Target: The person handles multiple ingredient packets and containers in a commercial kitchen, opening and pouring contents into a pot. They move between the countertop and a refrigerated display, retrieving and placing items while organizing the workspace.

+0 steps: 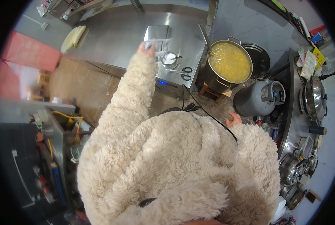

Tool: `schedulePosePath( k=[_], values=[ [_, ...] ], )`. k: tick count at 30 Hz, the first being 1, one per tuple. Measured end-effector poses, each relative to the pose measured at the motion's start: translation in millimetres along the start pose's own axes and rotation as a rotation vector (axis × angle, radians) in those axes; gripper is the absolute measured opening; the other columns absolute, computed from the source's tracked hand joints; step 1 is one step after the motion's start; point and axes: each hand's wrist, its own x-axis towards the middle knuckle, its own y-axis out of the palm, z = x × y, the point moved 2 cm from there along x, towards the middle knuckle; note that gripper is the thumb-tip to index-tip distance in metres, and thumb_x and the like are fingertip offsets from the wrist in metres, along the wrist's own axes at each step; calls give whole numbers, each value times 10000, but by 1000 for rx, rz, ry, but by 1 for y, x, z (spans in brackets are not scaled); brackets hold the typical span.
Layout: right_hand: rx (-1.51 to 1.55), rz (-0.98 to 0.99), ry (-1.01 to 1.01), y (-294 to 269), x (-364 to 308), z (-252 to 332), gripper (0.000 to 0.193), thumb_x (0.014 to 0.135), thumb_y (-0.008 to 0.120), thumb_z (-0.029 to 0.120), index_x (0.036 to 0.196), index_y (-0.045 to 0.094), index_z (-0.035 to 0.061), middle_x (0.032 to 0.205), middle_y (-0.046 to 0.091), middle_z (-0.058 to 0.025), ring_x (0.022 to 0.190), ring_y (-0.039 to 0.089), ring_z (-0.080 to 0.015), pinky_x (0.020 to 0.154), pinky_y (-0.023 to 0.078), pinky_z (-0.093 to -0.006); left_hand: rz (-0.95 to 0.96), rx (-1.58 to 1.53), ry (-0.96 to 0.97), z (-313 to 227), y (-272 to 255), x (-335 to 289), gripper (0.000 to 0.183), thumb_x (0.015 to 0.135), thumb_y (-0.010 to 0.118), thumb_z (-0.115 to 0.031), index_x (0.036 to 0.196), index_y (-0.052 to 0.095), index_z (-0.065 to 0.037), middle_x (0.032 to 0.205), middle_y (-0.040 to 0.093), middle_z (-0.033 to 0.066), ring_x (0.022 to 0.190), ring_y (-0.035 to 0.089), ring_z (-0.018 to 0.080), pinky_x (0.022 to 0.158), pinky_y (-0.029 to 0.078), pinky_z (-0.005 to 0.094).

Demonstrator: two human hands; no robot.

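Left hand (146, 49), upper centre of frame, fingers at clear plastic packaging (161, 45); can't tell if gripped. Packaging lies just right of the fingers on the steel counter (115, 45); thin, see-through, crinkled. Small bowl (169, 60) of white stuff just below it. Right hand (233, 119), right of centre: released, fingers loosely bent.

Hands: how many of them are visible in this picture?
2: the left hand at the clear plastic above the counter; the right hand below and left of the gas cylinder.
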Motion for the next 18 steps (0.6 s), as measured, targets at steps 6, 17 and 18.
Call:
schedulePosePath(
  k=[6,17,18],
  values=[
    [14,-15,-18,1,-2,-1,466,755,673,274,1163,572,70,1138,538,-135,804,607,-211,741,491,-347,-17,-33,-17,-12,-2,0,320,806,627,-241,1092,603,-100,974,656,102,921,617,211,813,466,318],
    [-10,-16,45,-3,-7,8,411,746,658,204,1139,599,100,1094,557,-97,835,580,-215,770,482,-331,-8,-132,-7,-1,7,15,290,845,604,-266,1094,588,-120,941,661,103,883,630,235,766,473,327],
    [-16,-2,35,-2,-7,8,434,751,659,237,1153,587,91,1120,547,-113,833,588,-217,762,485,-342,-35,-124,51,0,8,17,285,842,605,-262,1087,592,-115,931,662,104,878,630,234,765,473,328]
  ],
)
